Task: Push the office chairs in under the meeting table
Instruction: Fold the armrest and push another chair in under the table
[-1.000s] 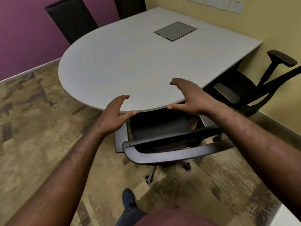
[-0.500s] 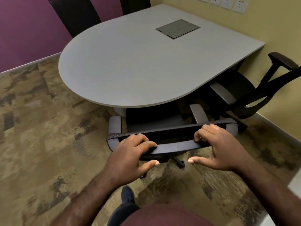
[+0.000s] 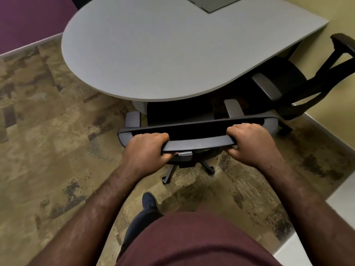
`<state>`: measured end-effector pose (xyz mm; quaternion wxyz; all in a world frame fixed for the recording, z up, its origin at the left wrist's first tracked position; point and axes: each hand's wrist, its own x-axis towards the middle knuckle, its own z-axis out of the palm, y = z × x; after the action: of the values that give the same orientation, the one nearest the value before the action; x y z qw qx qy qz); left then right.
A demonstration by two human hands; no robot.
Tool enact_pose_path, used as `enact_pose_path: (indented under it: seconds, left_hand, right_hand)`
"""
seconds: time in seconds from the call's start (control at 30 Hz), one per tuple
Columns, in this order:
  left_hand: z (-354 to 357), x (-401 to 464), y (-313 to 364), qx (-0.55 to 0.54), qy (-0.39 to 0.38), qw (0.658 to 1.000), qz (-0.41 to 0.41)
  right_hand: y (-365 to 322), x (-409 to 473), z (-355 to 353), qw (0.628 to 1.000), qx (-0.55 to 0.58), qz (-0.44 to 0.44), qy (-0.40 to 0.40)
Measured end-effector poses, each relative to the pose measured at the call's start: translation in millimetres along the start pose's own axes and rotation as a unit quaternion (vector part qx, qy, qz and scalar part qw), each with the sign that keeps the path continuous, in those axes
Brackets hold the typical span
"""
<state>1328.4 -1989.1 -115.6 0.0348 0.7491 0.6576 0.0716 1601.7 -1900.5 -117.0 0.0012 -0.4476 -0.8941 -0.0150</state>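
Two hands, our left hand and right hand, clamp the office chair's backrest at frame centre, the meeting table lying straight above.

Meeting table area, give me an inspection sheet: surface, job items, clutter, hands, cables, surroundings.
Surface: grey meeting table, bare apart from a closed flush hatch.
Job's things: near chair, seat partly under the table edge; second chair at the right side, partly under.
Clutter: nothing seen.
Hands: left hand and right hand both grip the near chair's backrest top.
Cables: nothing seen.
Surroundings: patterned carpet, purple wall, yellow wall.
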Motion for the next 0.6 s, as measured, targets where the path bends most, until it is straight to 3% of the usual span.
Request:
enact_pose_path:
  seconds: [0.23, 0.6]
  left_hand:
    - [6.8, 10.4, -1.0, 0.084, 0.025, 0.996, -0.027]
    - [12.5, 55.5, -39.2, 0.105, 0.057, 0.993, -0.015]
  right_hand:
    - [7.0, 9.1, 5.7, 0.998, -0.033, 0.045, 0.030]
    - [11.3, 56.4, 14.9, 0.994, -0.066, 0.042, 0.078]
